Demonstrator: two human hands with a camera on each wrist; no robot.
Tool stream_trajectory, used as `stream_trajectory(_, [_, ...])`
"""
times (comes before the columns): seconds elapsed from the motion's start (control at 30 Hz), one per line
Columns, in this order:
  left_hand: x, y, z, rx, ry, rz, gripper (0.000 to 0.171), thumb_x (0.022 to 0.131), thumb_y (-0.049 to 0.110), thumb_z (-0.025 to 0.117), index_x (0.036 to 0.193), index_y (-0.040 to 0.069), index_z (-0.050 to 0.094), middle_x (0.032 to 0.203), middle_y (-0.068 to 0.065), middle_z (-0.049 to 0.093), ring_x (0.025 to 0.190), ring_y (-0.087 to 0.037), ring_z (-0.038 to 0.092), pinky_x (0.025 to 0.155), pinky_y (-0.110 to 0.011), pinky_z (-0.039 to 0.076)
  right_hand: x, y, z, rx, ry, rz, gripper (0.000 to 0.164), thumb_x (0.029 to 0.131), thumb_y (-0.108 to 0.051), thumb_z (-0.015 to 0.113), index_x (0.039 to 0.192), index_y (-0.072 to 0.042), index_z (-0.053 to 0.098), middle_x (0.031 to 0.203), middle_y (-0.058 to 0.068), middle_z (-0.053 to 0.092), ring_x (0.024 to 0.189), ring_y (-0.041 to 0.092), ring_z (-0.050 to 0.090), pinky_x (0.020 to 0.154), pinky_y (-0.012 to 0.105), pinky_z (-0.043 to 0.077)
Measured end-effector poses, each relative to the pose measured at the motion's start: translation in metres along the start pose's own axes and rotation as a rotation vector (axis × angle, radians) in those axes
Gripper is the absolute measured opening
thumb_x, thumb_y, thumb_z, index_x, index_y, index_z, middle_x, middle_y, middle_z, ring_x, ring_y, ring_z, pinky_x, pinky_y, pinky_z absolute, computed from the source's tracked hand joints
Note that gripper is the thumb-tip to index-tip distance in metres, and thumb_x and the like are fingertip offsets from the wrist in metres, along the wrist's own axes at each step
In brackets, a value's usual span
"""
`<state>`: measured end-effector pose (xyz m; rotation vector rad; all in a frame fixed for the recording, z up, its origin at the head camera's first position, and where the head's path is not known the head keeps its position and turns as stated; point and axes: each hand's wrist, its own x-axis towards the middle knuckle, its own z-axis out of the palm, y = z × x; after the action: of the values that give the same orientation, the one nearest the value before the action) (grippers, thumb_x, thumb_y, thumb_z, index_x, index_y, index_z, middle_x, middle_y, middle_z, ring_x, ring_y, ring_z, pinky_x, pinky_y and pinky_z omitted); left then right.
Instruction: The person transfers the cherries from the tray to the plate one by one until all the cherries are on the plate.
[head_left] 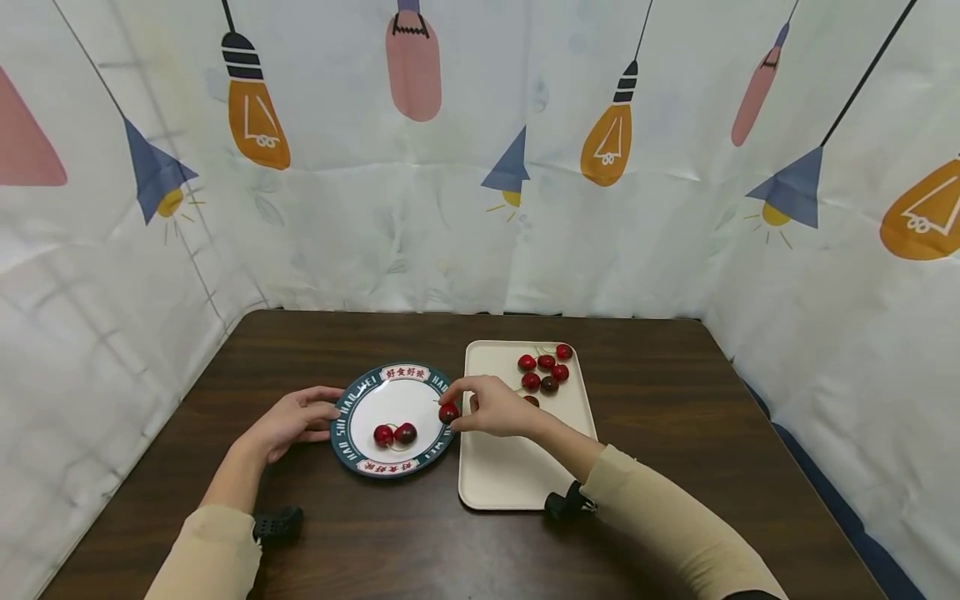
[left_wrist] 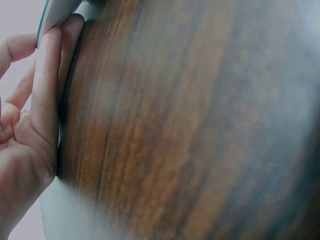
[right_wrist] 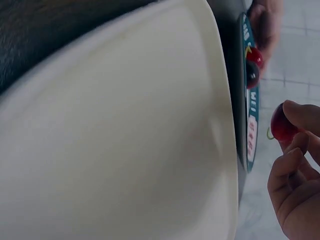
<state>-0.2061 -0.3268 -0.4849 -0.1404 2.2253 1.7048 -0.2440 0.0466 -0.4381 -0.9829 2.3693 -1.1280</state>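
Glossy cherries (head_left: 543, 372) lie on a smooth matt tray (head_left: 510, 475); dark wood-grain table (head_left: 675, 417).

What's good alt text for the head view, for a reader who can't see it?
A person's right hand pinches a red cherry over the rim of a round white plate with a dark green lettered border, while the left hand rests on its left edge. Two cherries lie on it; more sit on the cream rectangular tray.

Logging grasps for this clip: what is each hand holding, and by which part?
The right hand pinches a red cherry by its body, over the plate's rim. The left hand holds nothing; its fingers rest against the plate edge.
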Motion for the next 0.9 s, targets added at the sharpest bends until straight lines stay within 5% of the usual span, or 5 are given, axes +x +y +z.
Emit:
stream_trajectory(0.33, [-0.002,0.004,0.002,0.006,-0.002,-0.01,0.059,0.101,0.024,0.066,0.15,-0.001,0.044,0.127,-0.018,0.06,0.102,-0.026,0.066,0.087,-0.035,0.06,0.005,-0.006,0.011,-0.011,-0.036,-0.031,0.034,0.088,-0.015,0.082,0.121,-0.012,0.072,0.102,-0.01,0.067,0.056,0.012,0.052,0.053,0.023,0.044])
stream_trajectory(0.63, [-0.001,0.003,0.001,0.007,-0.004,-0.006,0.059,0.101,0.024,0.065,0.15,-0.001,0.044,0.128,-0.018,0.061,0.102,-0.026,0.066,0.087,-0.036,0.06,0.004,-0.006,0.015,0.013,-0.055,-0.025,0.035,0.089,-0.016,0.081,0.123,-0.011,0.07,0.093,0.008,0.067,0.054,0.012,0.049,0.051,0.023,0.041])
stream_trajectory(0.9, [-0.002,0.004,0.002,0.007,0.003,-0.009,0.059,0.101,0.023,0.066,0.149,-0.002,0.044,0.127,-0.018,0.061,0.101,-0.026,0.066,0.086,-0.036,0.06,-0.005,0.004,0.009,0.03,-0.044,-0.037,0.038,0.089,-0.018,0.082,0.124,-0.01,0.07,0.116,0.007,0.069,0.052,0.01,0.047,0.051,0.022,0.04])
